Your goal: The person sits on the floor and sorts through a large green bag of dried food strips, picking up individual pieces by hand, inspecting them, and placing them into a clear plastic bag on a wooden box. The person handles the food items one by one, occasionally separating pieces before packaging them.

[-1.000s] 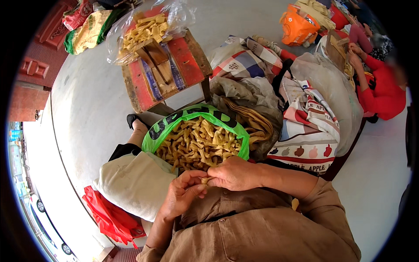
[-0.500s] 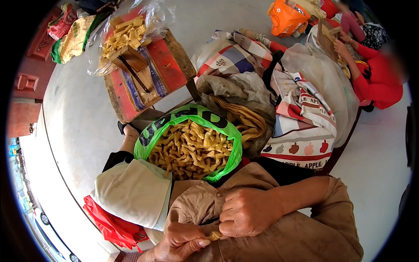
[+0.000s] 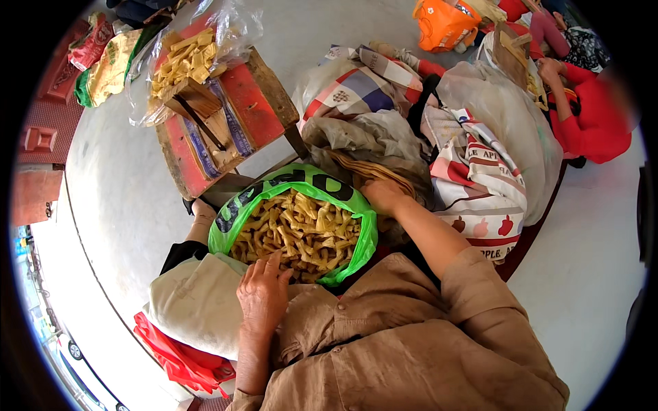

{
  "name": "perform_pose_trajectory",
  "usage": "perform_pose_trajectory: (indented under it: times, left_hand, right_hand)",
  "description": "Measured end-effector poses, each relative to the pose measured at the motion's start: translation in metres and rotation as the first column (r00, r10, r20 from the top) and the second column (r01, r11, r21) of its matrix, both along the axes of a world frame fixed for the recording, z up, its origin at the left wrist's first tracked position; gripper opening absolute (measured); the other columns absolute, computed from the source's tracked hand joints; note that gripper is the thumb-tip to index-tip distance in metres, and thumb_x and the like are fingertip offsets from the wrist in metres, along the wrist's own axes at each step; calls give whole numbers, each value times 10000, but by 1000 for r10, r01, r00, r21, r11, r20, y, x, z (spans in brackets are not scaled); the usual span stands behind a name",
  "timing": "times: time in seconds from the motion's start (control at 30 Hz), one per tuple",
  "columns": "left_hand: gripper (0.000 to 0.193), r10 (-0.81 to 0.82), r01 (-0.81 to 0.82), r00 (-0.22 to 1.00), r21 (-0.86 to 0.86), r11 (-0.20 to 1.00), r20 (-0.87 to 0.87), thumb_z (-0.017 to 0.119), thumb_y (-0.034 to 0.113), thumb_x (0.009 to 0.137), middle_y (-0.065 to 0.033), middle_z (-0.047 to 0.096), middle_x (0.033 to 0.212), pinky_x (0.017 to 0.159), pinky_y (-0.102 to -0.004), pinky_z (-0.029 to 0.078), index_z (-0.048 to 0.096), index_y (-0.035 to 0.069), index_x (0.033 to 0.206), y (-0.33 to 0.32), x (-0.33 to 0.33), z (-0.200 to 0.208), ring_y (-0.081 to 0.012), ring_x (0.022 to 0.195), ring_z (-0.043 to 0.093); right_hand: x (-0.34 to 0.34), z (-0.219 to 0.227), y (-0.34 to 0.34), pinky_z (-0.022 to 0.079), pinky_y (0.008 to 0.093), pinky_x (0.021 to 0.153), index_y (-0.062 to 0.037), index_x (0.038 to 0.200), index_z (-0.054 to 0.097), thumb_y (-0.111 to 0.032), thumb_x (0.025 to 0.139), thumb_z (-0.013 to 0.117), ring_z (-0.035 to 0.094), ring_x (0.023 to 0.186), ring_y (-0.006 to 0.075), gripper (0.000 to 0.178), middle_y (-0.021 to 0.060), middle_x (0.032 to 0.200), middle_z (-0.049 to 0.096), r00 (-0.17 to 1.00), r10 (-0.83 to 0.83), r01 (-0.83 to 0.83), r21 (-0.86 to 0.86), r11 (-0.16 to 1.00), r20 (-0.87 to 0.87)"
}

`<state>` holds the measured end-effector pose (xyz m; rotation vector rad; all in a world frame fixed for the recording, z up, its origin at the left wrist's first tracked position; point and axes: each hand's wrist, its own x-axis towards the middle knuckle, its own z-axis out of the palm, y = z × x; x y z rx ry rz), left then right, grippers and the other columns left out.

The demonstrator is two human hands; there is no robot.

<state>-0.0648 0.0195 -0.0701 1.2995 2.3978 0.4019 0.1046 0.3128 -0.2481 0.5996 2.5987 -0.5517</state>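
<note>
A bright green plastic bag with dark lettering stands open in front of my lap, full of small knotted yellowish-brown strips. My left hand hovers by the bag's near left rim, fingers stretched toward the knots and holding nothing I can see. To the right of the bag, my right hand reaches onto a folded stack of flat yellowish-brown strips. Its fingers are curled in against the stack, and their tips are hidden. A greyish plastic wrapping surrounds the stack.
Ahead on the left, a worn red wooden stool carries a wooden block with a dark bar and a clear bag of yellow pieces. Patterned cloth bags lie right. A pale cloth covers my left leg. A co-worker sits far right.
Both hands have left the small knot they pinched before my chest; it is no longer in them. The left moved up to the bag's rim, the right forward to the strip stack.
</note>
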Motion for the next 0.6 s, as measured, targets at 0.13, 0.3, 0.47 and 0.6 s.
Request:
perform_pose_trajectory:
  times: [0.13, 0.3, 0.47, 0.6]
  left_hand:
    - [371, -97, 97, 995, 16, 995, -30, 724, 175, 837, -106, 690, 1085, 863, -421, 518, 668, 76, 1191, -4, 1, 1, -306, 977, 660]
    - [331, -6, 6, 1000, 12, 1000, 4, 714, 154, 835, -105, 695, 1054, 842, -424, 521, 680, 66, 1153, -19, -6, -1, -311, 965, 660]
    - [321, 14, -16, 998, 31, 999, 58, 709, 164, 849, -122, 693, 1031, 834, -425, 522, 676, 53, 1148, -15, -9, 6, -324, 968, 657]
    - [298, -8, -2, 997, 117, 993, 81, 710, 157, 853, -129, 704, 1023, 809, -423, 534, 685, 47, 1128, -2, -9, 20, -334, 936, 668]
  right_hand:
    - [-4, -20, -2, 529, 472, 864, -89, 1074, 732, -149, 866, 592, 663, 1031, 364, 258, 176, 1039, 716, 955, 140, -163, 68, 984, 261]
    - [-17, 36, 42, 535, 434, 766, -77, 1008, 710, -234, 928, 607, 698, 876, 306, 204, 131, 945, 729, 960, -274, 271, -49, 961, -60]
    - [-22, 160, 71, 386, 220, 519, -15, 1005, 649, -223, 1011, 568, 450, 557, 43, 224, -43, 654, 497, 611, -757, 308, -812, 495, -230]
    - [-10, 250, 52, 301, 211, 501, -2, 1085, 640, -198, 1015, 561, 362, 555, 27, 223, -49, 675, 457, 583, -748, 26, -913, 407, -316]
